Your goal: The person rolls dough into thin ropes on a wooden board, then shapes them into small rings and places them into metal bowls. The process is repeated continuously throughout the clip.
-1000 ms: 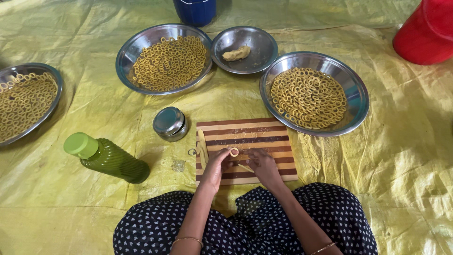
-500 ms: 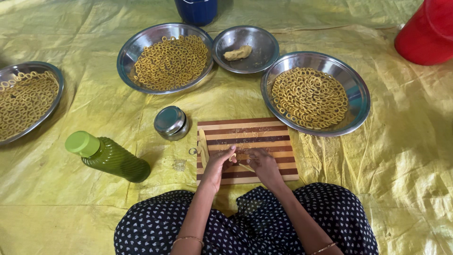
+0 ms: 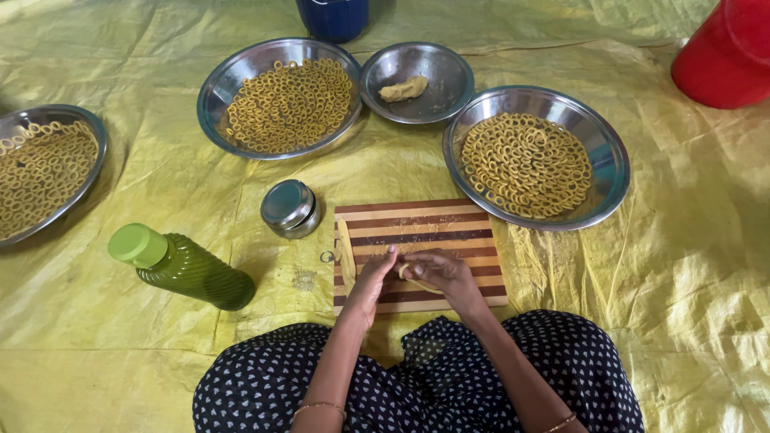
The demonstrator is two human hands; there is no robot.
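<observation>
My left hand (image 3: 373, 278) and my right hand (image 3: 439, 273) meet over a striped wooden board (image 3: 433, 224), fingertips pinching a thin strip of yellow dough (image 3: 403, 270) between them. A second rolled dough strip (image 3: 346, 247) lies along the board's left edge. Both hands rest low on the board, close to my lap in a dark dotted garment (image 3: 433, 377).
Three steel plates hold dough rings: far left (image 3: 18, 120), back centre (image 3: 233, 76), right (image 3: 605, 156). A small steel plate (image 3: 445, 76) holds a dough lump (image 3: 403, 88). A green bottle (image 3: 183, 267) lies left, by a steel tin (image 3: 288, 208). A blue container (image 3: 333, 18) and red one (image 3: 726, 52) stand behind.
My fingers have shifted slightly while working the dough strip on the board. Everything else stays where it was.
</observation>
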